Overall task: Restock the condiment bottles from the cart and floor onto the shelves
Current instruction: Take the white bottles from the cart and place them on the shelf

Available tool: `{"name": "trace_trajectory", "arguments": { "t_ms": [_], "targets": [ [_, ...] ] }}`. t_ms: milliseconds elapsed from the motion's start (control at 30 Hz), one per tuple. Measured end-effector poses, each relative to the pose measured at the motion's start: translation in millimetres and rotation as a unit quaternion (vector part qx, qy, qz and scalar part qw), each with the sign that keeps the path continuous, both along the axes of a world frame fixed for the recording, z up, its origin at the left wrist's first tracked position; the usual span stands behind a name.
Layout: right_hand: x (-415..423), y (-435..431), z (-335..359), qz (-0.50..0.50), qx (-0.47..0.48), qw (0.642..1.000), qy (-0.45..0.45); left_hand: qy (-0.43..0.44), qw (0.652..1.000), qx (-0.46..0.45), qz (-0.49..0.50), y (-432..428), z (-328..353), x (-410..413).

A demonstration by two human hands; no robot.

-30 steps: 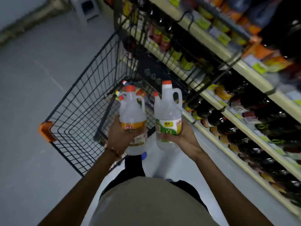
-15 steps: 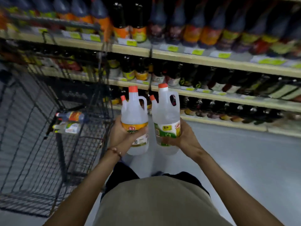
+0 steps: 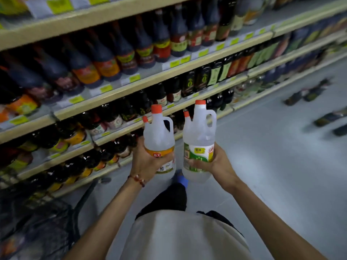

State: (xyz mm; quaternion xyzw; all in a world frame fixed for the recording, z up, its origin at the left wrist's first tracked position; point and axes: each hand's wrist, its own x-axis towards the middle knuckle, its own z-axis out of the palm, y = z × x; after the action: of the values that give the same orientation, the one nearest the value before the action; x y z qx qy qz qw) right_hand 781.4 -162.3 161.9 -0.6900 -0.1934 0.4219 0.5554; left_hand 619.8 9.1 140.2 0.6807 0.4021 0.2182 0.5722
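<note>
My left hand (image 3: 145,163) grips clear jugs with orange caps; the front one (image 3: 159,136) carries a yellow-orange label, and a second cap shows just behind it. My right hand (image 3: 214,164) holds a clear jug with a green and white label (image 3: 199,145), with another orange cap peeking behind that one too. Both sets are upright at waist height, in front of the lower shelves (image 3: 120,130) packed with dark sauce bottles. The black wire cart (image 3: 43,220) is at the lower left.
Several dark bottles (image 3: 309,93) lie on the grey floor at the right. The shelf rows run diagonally from the left up to the far right, with yellow price tags along their edges. My legs and a blue shoe (image 3: 181,180) are below the jugs.
My view has swung right, away from the cart and along the shelves. The cart has slid to the lower left corner, and bottles on the floor have come into sight. Both hands still hold the jugs.
</note>
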Motion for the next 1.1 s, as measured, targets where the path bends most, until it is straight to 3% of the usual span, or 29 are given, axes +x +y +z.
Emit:
{"name": "trace_trajectory", "arguments": {
  "t_ms": [433,733,900,1100],
  "targets": [
    [218,-39,18,-0.146,-0.044,0.988,-0.031,-0.042,0.986,-0.061,-0.148,5,12,288],
    [342,-63,31,-0.249,-0.031,0.968,-0.023,-0.030,0.972,-0.049,-0.226,6,24,454],
    [407,-76,26,-0.282,-0.009,0.959,-0.015,-0.013,0.971,-0.026,-0.238,-12,27,529],
    [518,-107,18,-0.240,0.005,0.970,-0.038,0.004,0.979,0.020,-0.200,-53,32,626]
  ]
}}
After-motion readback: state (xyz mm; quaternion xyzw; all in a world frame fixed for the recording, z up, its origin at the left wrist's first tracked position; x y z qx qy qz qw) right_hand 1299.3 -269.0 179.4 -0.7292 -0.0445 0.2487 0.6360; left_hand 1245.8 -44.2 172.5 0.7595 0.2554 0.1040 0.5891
